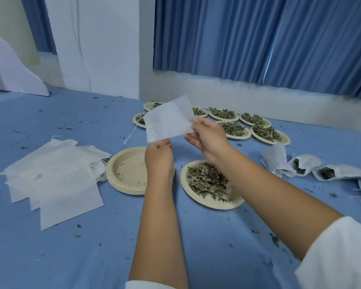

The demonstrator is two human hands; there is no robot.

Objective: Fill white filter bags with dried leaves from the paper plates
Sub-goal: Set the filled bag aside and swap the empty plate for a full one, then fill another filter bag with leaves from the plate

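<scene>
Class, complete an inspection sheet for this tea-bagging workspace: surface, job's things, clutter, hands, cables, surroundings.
Surface: blue cloth, flat.
Job's things: filter bag held up; empty bags stacked left; empty plates stacked; near plate heaped with dried leaves; far plates of leaves behind; filled bags right.
Clutter: leaf crumbs scattered across the cloth.
Hands: right hand pinches the filter bag's edge; left hand curled under it, contact unclear.
Cables: nothing seen.
Surroundings: blue curtain, white wall.
</scene>
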